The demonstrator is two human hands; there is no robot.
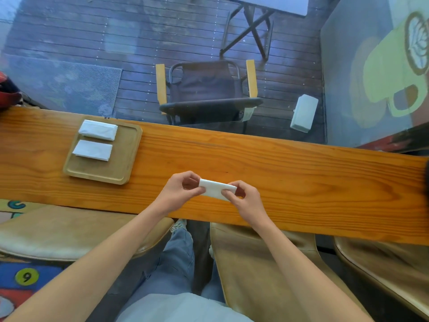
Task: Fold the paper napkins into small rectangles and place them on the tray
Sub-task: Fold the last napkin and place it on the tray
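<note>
A white paper napkin [215,188], folded into a small rectangle, hovers just above the wooden counter [290,173]. My left hand [178,194] pinches its left end and my right hand [246,201] pinches its right end. To the left, a square wooden tray [125,159] lies on the counter. Two folded napkins rest on it, one at the far edge [98,129] and one just nearer [92,150]. The near half of the tray is bare wood.
Beyond the counter is a window onto a wooden deck with a folding chair [206,94]. A white napkin pack [304,112] shows through or in the glass at the right. Cushioned stools [53,231] stand under the counter's near edge.
</note>
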